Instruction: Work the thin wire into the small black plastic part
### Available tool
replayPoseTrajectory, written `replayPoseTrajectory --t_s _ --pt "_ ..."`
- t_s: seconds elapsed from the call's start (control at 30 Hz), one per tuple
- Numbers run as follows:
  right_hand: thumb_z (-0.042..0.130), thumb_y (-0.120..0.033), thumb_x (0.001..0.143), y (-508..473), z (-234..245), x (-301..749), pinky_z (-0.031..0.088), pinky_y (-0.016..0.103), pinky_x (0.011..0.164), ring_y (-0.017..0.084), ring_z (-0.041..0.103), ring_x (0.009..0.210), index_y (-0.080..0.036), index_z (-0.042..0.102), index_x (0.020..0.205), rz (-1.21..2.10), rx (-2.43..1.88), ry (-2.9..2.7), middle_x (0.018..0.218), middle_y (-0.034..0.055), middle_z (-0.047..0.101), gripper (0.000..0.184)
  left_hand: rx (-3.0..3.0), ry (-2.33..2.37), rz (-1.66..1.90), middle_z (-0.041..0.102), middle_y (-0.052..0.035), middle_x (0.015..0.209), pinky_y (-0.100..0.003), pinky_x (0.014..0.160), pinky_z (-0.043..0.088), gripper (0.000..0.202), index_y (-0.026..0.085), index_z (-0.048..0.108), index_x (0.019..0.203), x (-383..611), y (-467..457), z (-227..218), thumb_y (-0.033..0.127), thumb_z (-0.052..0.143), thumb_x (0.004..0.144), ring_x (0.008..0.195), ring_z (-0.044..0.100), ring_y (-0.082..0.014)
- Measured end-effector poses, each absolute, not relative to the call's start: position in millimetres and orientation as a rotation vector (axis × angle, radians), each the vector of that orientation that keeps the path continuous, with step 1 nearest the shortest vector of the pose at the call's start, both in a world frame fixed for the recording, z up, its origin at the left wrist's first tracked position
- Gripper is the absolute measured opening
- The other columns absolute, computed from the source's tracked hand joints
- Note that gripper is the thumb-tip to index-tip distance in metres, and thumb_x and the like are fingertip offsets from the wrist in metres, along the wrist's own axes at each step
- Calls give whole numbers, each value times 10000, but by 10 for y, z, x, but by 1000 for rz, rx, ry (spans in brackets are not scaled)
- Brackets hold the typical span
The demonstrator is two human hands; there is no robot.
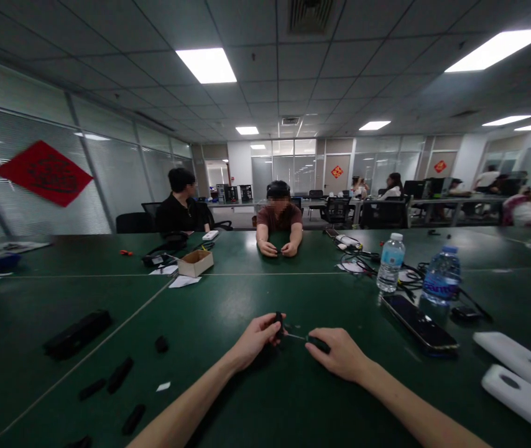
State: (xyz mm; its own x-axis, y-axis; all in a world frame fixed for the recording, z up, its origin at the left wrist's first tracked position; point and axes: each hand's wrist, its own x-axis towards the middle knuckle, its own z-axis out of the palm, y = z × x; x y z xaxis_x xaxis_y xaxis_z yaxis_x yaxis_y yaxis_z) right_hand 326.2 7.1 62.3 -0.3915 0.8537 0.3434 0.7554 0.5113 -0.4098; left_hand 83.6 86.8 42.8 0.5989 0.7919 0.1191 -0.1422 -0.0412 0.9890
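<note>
My left hand (260,334) is closed on a small black part (279,323), held upright just above the green table. In my right hand (340,352) is a screwdriver (318,343), its dark handle between my fingers. The thin metal shaft points left and its end meets or nearly meets the black part; the exact contact is too small to tell. Several black pieces lie to the left of my left hand, among them a small block (161,344), a short bar (120,374) and a long dark bar (78,335).
To the right stand a small water bottle (390,264) and a larger one (441,277). A phone (419,323), white devices (524,361) and cables lie there too. A cardboard box (195,264) is at the left back. Across the table sits a person (278,218), hands on the tabletop.
</note>
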Motion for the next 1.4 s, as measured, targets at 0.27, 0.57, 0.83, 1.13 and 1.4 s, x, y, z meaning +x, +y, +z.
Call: replayPoseTrajectory --t_s 0.27,0.57,0.83,1.13,1.4 --pt "470 -406 953 66 595 3279 449 236 664 132 603 703 -213 647 979 278 -1327 -2224 840 -2 657 264 1516 610 829 649 -100 976 -272 688 436 371 121 619 1071 814 826 492 418 606 849 790 581 -171" --pt "425 -427 974 40 604 3263 472 255 690 156 624 753 -210 635 1059 221 -1385 -2209 911 27 669 313 1486 624 808 664 -101 946 -274 678 453 359 117 615 972 813 819 521 450 611 840 766 610 -165" --pt "440 -435 965 52 571 3253 462 270 696 177 620 769 -205 629 1047 104 -1407 -2189 897 41 667 309 1457 633 781 686 -106 880 -267 635 463 372 116 558 972 834 890 415 472 570 867 680 623 -148" --pt "402 -451 979 38 610 3244 463 248 634 147 614 696 -219 621 996 185 -1441 -2178 846 15 656 319 1442 631 803 688 -112 906 -270 653 461 388 115 556 988 831 904 389 480 583 857 713 625 -153" --pt "377 -508 974 75 561 3239 477 261 616 153 627 664 -217 624 949 196 -1500 -2153 801 24 661 382 1422 639 814 688 -102 897 -270 649 464 404 122 563 973 839 891 399 507 575 851 683 617 -144"
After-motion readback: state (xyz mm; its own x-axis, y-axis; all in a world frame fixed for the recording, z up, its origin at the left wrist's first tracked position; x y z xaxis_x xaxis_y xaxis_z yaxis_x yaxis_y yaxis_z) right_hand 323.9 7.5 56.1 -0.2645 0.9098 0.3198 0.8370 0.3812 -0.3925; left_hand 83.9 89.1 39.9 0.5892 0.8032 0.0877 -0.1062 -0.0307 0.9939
